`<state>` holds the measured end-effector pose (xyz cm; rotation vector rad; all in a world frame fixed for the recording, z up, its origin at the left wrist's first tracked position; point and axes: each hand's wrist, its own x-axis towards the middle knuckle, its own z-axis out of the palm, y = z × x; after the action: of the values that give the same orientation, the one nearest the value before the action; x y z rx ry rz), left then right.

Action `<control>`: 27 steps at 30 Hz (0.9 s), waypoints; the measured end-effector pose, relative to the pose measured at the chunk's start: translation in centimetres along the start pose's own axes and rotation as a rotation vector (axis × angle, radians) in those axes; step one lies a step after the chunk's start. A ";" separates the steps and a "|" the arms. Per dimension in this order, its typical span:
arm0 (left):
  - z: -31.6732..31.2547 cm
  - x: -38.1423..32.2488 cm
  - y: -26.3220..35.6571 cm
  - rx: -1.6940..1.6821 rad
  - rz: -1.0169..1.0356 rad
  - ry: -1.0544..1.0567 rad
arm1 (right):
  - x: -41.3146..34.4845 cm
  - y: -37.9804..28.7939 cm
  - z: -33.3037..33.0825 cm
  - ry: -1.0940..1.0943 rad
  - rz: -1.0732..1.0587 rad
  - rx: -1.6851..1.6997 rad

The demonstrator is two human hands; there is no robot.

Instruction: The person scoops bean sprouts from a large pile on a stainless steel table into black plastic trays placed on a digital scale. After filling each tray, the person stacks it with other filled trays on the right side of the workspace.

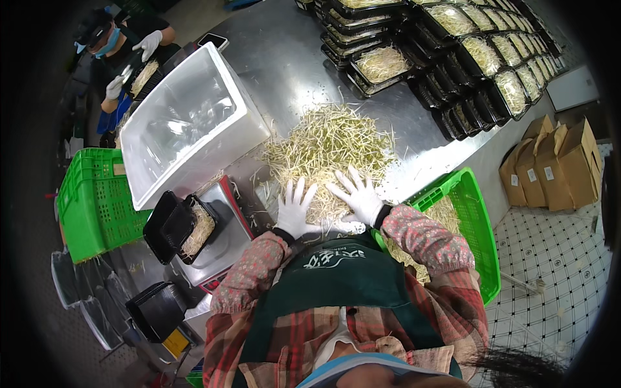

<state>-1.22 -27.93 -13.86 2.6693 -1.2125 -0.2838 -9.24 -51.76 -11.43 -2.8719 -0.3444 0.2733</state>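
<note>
Both my hands wear white gloves and rest on the near side of a loose heap of bean sprouts [335, 140] on a steel table [271, 53]. My left hand [295, 208] has its fingers spread at the heap's near left edge. Over on the right, my right hand [359, 196] lies palm down with fingers apart, touching the sprouts. Neither hand grips anything. To the left, an open black plastic tray [199, 233] with some sprouts in it sits on a weighing scale [228, 218].
A white foam box [194, 121] stands left of the heap, beside a green crate [97, 203]. Stacked sprout trays [456, 72] fill the back right. Another green crate [478, 233] holding sprouts is at my right. Cardboard boxes [553, 165] stand beyond. A masked co-worker [131, 53] handles a tray.
</note>
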 end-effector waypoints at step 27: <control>-1.5 -1.0 -2.8 -0.458 -0.034 0.325 | -0.6 8.6 -3.4 0.422 0.397 0.721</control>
<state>0.58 -25.21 -13.03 2.2321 -0.8783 -0.1073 -7.35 -60.73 -10.29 -2.1704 0.3434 -0.1306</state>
